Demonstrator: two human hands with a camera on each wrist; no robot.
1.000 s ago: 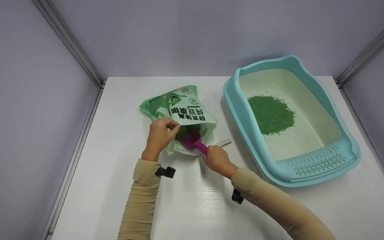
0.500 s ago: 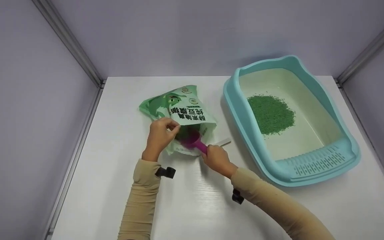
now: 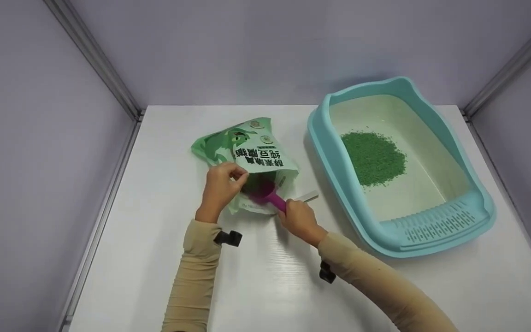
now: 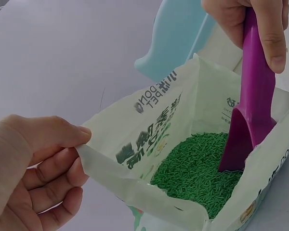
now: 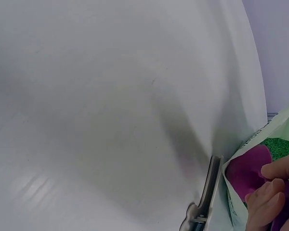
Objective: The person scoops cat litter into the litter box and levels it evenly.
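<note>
A green and white bag of cat litter (image 3: 261,147) stands on the table with its mouth spread open toward me. My left hand (image 3: 221,186) pinches the bag's rim between thumb and forefinger; the other fingers curl loosely below, as the left wrist view shows. Around the handle of a purple scoop (image 4: 256,91) my right hand (image 3: 300,220) is wrapped. The scoop's bowl is inside the bag, its edge down at the green pellets (image 4: 197,173). How much litter the bowl holds is hidden.
To the right stands a blue and cream litter box (image 3: 339,170), with a pile of green pellets (image 3: 374,158) on its floor. A slim metal tool (image 5: 207,192) lies on the white table (image 3: 256,276) beside the bag. Panel walls enclose the back and sides.
</note>
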